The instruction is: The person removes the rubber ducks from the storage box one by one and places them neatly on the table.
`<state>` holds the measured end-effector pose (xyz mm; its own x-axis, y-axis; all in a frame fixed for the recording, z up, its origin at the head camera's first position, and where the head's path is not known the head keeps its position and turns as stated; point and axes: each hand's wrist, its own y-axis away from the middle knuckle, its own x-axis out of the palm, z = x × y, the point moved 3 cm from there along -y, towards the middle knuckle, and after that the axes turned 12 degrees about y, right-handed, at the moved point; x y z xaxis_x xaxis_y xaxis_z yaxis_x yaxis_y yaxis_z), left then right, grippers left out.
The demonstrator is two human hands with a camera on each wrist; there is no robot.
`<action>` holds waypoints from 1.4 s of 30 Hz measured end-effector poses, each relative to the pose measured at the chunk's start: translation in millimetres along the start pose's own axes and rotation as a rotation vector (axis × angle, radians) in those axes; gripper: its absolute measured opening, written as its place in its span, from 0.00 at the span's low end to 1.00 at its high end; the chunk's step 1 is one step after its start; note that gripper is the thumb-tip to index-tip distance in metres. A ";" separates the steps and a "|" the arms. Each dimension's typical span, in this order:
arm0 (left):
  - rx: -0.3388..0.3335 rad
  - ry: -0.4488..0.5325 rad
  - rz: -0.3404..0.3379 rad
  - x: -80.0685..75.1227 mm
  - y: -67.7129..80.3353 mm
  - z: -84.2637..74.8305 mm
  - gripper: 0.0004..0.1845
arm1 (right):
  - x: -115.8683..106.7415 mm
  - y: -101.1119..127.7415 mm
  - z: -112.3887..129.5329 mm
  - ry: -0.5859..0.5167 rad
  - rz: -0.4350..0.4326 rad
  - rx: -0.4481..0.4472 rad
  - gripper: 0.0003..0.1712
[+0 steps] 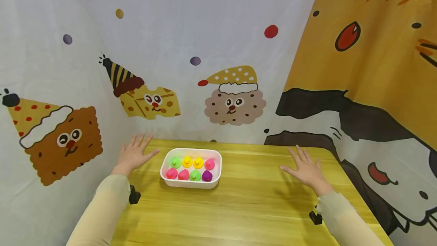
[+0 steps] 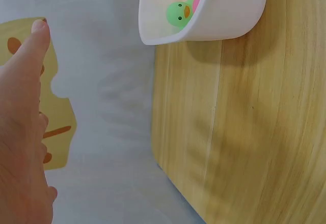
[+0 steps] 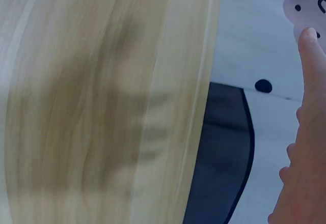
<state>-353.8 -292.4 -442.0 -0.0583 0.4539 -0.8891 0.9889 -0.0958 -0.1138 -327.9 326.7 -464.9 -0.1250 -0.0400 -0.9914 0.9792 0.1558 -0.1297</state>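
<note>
Nearest me, bare wooden bench (image 1: pixel 252 208) runs up to my two cream sleeves. My left hand (image 1: pixel 134 155) hovers flat with fingers spread and holding nothing, over the left edge of the bench towards its far corner. My right hand (image 1: pixel 306 169) is the same, palm down and empty, above the right side of the bench; the right wrist view shows its shadow on the wood, so I judge it is not pressing down.

Between them, nearer the left hand and close to the far edge, sits the white tray (image 1: pixel 165 166) with eight small rubber ducks (image 1: pixel 187 161) in two rows: green, yellow, yellow, pink behind; pink, pink, green, purple in front. To pick one cleanly, I'd bring the left hand in from above and pinch a single duck by its head, steadying the tray's rim so it doesn't slide.

Beyond hangs a cartoon biscuit backdrop (image 1: pixel 235 101). I can read no writing or brand anywhere
</note>
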 end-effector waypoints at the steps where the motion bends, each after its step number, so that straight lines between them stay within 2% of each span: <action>1: 0.002 0.002 0.003 0.2 0.3 -0.3 0.48 | -0.7 -1.6 2.7 -0.002 -0.002 -0.010 0.53; 11: 0.034 0.020 0.020 7.6 6.8 -11.1 0.47 | -9.8 -19.3 36.1 -0.049 -0.023 -0.110 0.50; 20: 0.098 0.109 -0.004 18.8 10.2 -18.3 0.47 | -18.3 -37.7 78.8 -0.086 0.001 -0.255 0.50; 28: 0.043 0.198 0.071 43.5 11.6 -9.8 0.50 | -24.2 -55.6 124.9 -0.144 0.031 -0.386 0.46; 34: -0.001 0.266 0.134 58.4 11.1 -10.5 0.51 | -23.4 -68.2 156.2 -0.219 0.067 -0.493 0.45; 37: -0.003 0.305 0.156 63.6 12.4 -12.5 0.52 | -20.7 -73.7 173.0 -0.254 0.091 -0.513 0.43; 42: -0.025 0.397 0.193 71.6 13.2 -16.9 0.55 | -13.6 -79.7 199.5 -0.337 0.154 -0.497 0.37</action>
<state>-342.6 -246.2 -499.7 0.1802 0.7352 -0.6535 0.9797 -0.1933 0.0526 -372.4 117.9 -437.2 0.1486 -0.2774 -0.9492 0.7802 0.6227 -0.0598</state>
